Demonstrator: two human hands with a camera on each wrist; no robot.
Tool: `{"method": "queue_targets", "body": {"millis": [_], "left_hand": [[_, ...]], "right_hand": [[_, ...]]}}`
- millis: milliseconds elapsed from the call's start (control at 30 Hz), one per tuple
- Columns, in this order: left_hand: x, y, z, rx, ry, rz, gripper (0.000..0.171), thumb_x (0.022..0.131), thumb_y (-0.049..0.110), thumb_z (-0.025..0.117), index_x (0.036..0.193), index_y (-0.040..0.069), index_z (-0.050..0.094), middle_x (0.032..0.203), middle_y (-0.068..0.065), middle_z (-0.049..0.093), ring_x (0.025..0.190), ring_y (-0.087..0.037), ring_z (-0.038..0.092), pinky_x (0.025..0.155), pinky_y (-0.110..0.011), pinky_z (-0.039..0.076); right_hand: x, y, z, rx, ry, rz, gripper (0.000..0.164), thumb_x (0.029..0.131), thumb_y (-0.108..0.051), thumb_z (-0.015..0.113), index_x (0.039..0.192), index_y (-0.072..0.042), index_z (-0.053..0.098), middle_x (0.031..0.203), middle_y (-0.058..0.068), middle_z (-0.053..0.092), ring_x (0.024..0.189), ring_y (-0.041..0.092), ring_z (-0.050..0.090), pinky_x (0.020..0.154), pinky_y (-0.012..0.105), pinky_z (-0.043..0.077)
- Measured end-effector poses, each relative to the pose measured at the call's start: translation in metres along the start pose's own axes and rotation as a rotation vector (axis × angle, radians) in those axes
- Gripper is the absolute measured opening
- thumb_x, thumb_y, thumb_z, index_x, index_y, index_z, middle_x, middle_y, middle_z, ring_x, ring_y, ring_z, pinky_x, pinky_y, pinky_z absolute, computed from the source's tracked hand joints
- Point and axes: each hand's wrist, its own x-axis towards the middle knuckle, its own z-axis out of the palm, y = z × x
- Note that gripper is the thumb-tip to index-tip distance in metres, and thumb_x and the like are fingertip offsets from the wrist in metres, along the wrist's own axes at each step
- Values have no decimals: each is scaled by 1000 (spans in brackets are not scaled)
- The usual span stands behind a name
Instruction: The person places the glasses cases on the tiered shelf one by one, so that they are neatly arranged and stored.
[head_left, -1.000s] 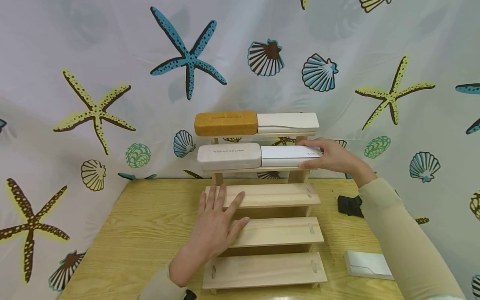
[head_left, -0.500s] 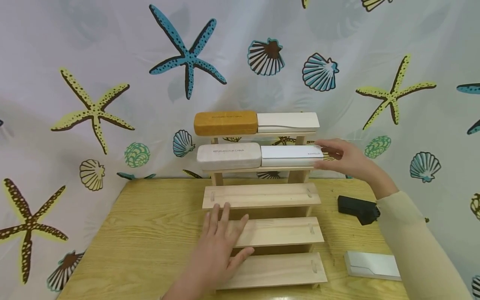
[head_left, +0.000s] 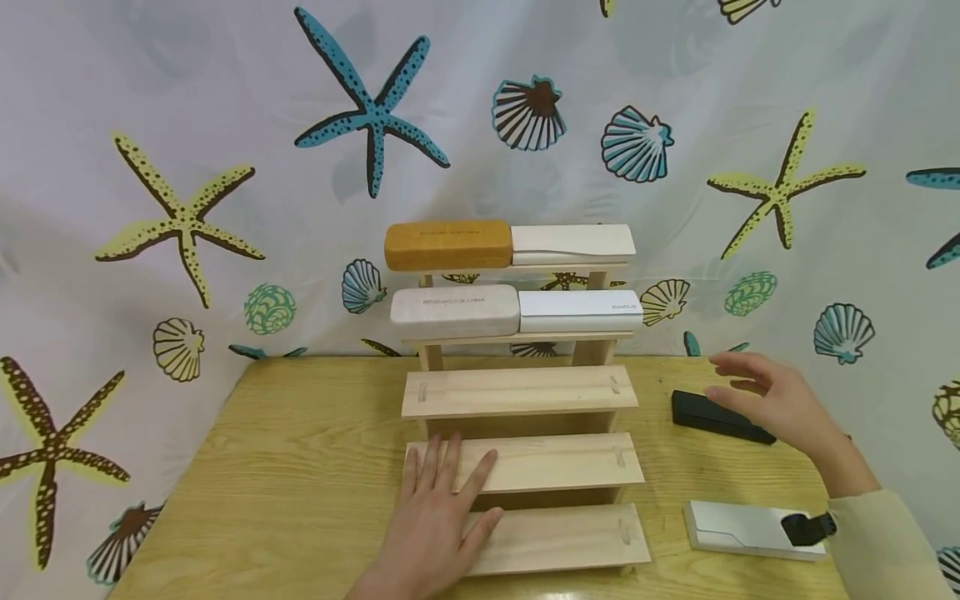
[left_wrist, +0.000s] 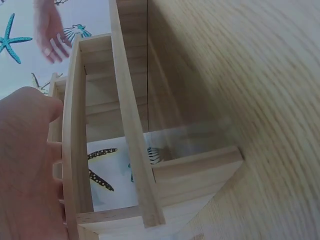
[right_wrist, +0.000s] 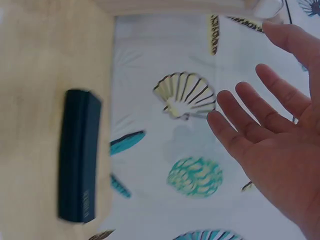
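Fingers (head_left: 430, 467) spread, left grip (head_left: 433, 529) over rack (head_left: 536, 458); right grip (head_left: 783, 408) near black case (head_left: 693, 410)

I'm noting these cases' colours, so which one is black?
The black case lies on the table, beyond the silver case and nearest the right hand. Only it is dark; the others are orange-brown, whitish or silver.

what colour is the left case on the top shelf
The case is mustard orange, with small darker lettering; the head view shows it best.
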Motion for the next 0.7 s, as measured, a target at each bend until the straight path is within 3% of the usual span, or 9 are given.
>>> {"method": "queue_targets", "body": {"millis": [33, 100, 167, 267, 333, 433, 700], "left_hand": [[0, 0, 1, 4, -2, -2, 63, 108, 58, 44, 164, 28, 40, 165, -30, 38, 155, -53, 32, 124, -71, 24], [1, 0, 3, 8, -10, -6, 64, 108, 59, 43, 165, 29, 38, 165, -30, 37, 155, -52, 31, 124, -72, 23], [1, 0, 4, 6, -10, -7, 65, 108, 59, 44, 165, 29, 37, 166, -29, 36, 155, -52, 31, 124, -72, 22], [1, 0, 4, 7, -3, -7, 64, 108, 57, 45, 165, 28, 38, 166, -29, 37, 155, -52, 32, 124, -72, 22], [1, 1, 4, 2, 3, -8, 63, 108, 56, 46, 164, 28, 39, 166, -29, 37, 155, -52, 32, 124, -72, 23], [0, 1, 4, -8, 10, -12, 61, 108, 53, 47, 164, 28, 40, 166, -29, 37, 155, -52, 32, 124, -71, 23], [-1, 2, 5, -19, 26, -23, 59, 108, 50, 48, 163, 28, 42, 166, -28, 37, 155, -51, 33, 124, -71, 23]], "right_hand": [[-7, 6, 1, -7, 0, 6, 57, 102, -30, 72, 151, -6, 54, 147, 21, 59, 120, -6, 57, 93, 4, 46], [-20, 17, 2, -27, -5, 26, 58, 102, -31, 72, 152, -7, 54, 147, 23, 59, 122, -2, 59, 93, 8, 48], [-32, 28, 4, -33, -30, 62, 61, 103, -34, 71, 154, -7, 51, 150, 24, 56, 128, 12, 62, 96, 20, 54], [-47, 42, 8, -35, -65, 116, 63, 103, -39, 70, 155, -8, 51, 153, 23, 53, 134, 46, 53, 103, 42, 54], [-56, 51, 11, -18, -92, 140, 64, 102, -39, 70, 155, -8, 51, 154, 23, 51, 136, 46, 49, 105, 58, 50], [-68, 64, 15, -16, -119, 164, 65, 101, -39, 72, 153, -6, 52, 153, 27, 52, 137, 51, 48, 103, 68, 47], [-95, 94, 21, -55, -218, 304, 72, 100, -43, 73, 154, -2, 49, 154, 32, 51, 137, 56, 49, 96, 67, 51]]}}
